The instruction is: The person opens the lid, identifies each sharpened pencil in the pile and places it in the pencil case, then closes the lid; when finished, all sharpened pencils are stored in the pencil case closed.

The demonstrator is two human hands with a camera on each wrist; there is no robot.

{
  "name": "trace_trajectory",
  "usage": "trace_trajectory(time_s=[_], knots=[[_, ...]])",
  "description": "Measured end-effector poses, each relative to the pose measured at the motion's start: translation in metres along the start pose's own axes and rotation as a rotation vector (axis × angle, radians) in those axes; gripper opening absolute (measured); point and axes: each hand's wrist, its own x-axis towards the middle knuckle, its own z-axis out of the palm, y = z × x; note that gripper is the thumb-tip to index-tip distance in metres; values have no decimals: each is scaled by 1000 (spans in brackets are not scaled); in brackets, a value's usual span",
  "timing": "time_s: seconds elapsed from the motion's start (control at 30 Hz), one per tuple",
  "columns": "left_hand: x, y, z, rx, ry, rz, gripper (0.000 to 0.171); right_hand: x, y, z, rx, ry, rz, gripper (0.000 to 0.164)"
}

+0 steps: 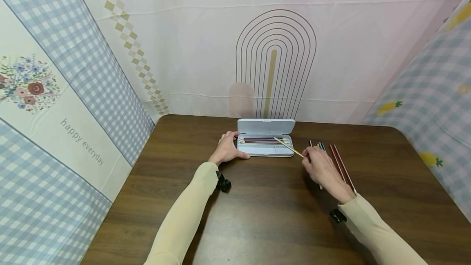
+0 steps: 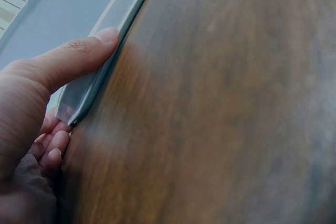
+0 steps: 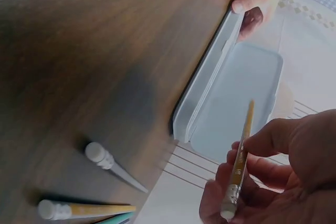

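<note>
A pale blue-grey pencil case [image 1: 254, 150] lies on the table with its lid [image 1: 265, 126] raised at the back. Several pencils [image 1: 257, 140] lie lengthwise inside it. My left hand [image 1: 225, 149] grips the case's left end, thumb on the front edge, as the left wrist view also shows. My right hand [image 1: 319, 166] pinches a yellow pencil [image 3: 241, 163] near its eraser end, between thumb and fingers. The pencil's tip points up-left and overlaps the case's right side in the head view. In the right wrist view its white eraser is toward me.
Right of the case, two dark red pencils [image 1: 340, 160] lie side by side on the wooden table [image 1: 257, 216]. Partly hidden by the right hand are more loose pencils, among them a yellow one [image 3: 89, 211] with a white eraser. A patterned cloth [image 1: 206, 52] hangs behind the table.
</note>
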Motion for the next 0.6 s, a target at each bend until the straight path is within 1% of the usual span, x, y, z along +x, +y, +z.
trace_trajectory(time_s=[0.1,0.17,0.23,0.27,0.33,0.4,0.43,0.47,0.53,0.6], knots=[[0,0,0,-3,0,0,98,11,29,25,-6,47,-95,13],[0,0,0,-3,0,0,99,16,29,29,-8,51,-132,14],[-1,0,-1,-5,0,-1,99,16,9,18,16,15,-153,15],[-1,0,-1,-6,0,0,99,16,-1,14,5,8,-163,14],[-1,0,-1,-8,-1,0,98,15,-29,-3,-4,-28,-170,11],[-1,0,0,-10,-2,2,98,18,-39,-7,-14,-34,-218,10],[-1,0,0,-13,-3,2,98,20,-39,-5,-18,-29,-256,9],[-1,0,0,-14,-4,3,98,24,-36,-2,-16,-16,-298,10],[-2,1,-1,-18,-3,1,99,40,-7,20,51,17,-417,17],[-2,1,-1,-20,-3,2,99,48,3,28,60,45,-495,17]])
